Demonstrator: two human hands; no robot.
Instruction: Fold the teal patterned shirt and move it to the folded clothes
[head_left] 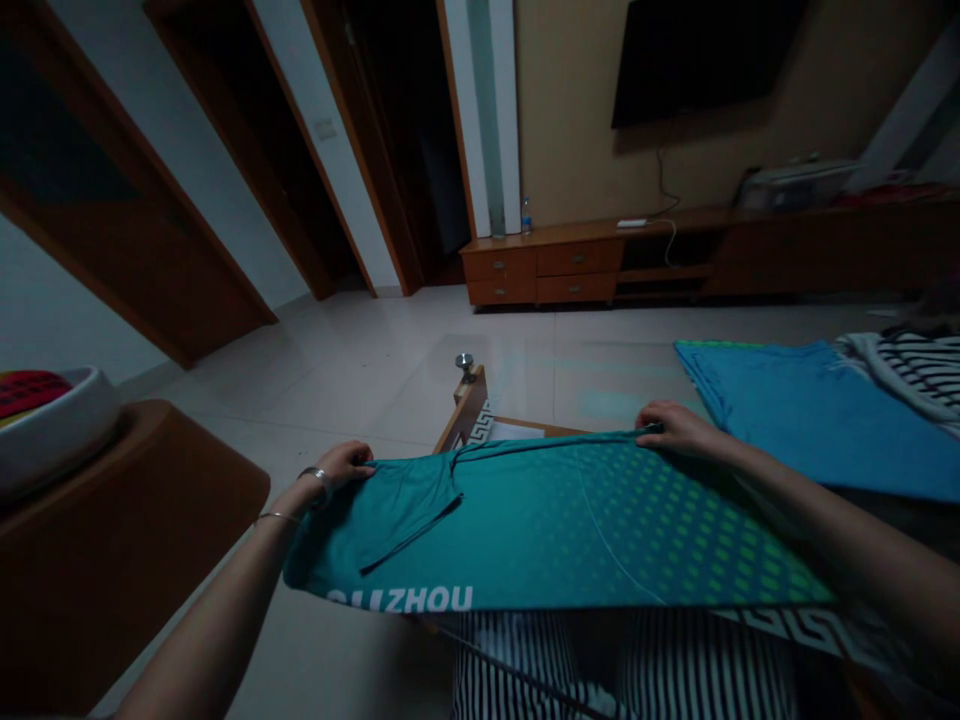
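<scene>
A teal T-shirt (517,530) with green dots and white lettering lies folded lengthwise across my lap and a low table, one sleeve turned in over its body. My left hand (346,464) pinches its far edge near the sleeve. At the other end of that edge, my right hand (675,432) grips the shirt near the dotted part. Both hands have their fingers closed on the fabric, and the edge between them runs nearly straight. Beneath the shirt, the table (466,408) is mostly covered.
Folded blue cloth (817,410) lies to the right, beside striped fabric (922,365). A white basin (56,430) with red and yellow cloth stands on a brown piece of furniture (150,500) at left. Across the tiled floor is a TV cabinet (540,268) with a bottle (526,216).
</scene>
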